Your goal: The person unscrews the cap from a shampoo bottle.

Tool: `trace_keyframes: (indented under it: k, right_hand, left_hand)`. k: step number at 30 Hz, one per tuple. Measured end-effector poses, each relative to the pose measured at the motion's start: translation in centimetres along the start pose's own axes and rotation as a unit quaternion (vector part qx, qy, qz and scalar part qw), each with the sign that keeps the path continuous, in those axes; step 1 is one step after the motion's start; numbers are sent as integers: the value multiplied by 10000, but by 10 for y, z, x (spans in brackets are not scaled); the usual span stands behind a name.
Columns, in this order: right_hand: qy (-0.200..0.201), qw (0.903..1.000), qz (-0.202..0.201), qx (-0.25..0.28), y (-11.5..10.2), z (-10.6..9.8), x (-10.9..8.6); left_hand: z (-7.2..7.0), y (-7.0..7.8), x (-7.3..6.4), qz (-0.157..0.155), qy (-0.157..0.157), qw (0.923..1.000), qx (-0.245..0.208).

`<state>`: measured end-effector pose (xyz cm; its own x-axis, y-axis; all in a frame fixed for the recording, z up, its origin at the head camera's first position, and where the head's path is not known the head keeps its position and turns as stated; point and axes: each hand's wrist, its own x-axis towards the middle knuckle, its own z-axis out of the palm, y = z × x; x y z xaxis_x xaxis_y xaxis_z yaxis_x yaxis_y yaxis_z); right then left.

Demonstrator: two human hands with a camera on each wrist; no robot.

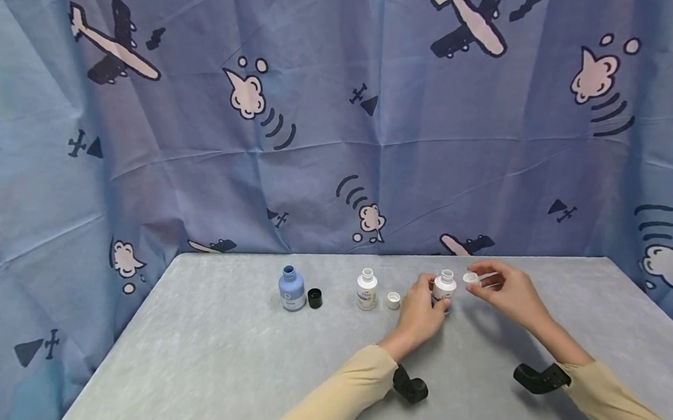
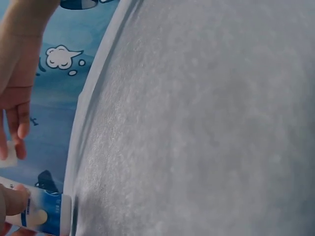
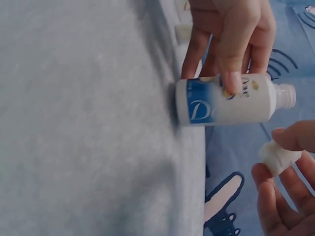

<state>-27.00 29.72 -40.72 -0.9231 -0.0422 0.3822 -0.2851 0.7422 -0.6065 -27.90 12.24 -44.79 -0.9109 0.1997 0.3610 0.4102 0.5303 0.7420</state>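
My left hand (image 1: 419,313) grips a small white bottle (image 1: 444,284) with a blue lower label, upright on the table. The bottle's threaded neck is uncovered. In the right wrist view the thumb lies across the front of this bottle (image 3: 246,105). My right hand (image 1: 513,293) pinches a white screw cap (image 1: 471,278) just right of the bottle's neck, apart from it. That cap (image 3: 275,157) shows clearly between thumb and fingers in the right wrist view. The left wrist view catches only part of the bottle (image 2: 49,212) at its lower left corner.
Left of my hands stands another uncapped white bottle (image 1: 366,291), a white cap (image 1: 393,300) beside it. Farther left are an uncapped blue bottle (image 1: 292,290) and a black cap (image 1: 315,298). A patterned blue curtain (image 1: 317,125) hangs behind the grey table (image 1: 207,375).
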Motion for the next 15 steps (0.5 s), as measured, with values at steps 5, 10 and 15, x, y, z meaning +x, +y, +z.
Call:
trace_keyframes:
  k: [5,10,15]
  right_hand:
    - [-303,9994,156,28,6,-2,-1]
    - [-442,9989,103,-77,12,-1,-2]
    - [-522,9984,5,-226,18,-1,-5]
  left_hand:
    - [3,1,1,-90,-37,9999,-53]
    - [8,3,-1,-205,-109,9997,-26]
    - [12,5,-1,-165,-53,9998,-21]
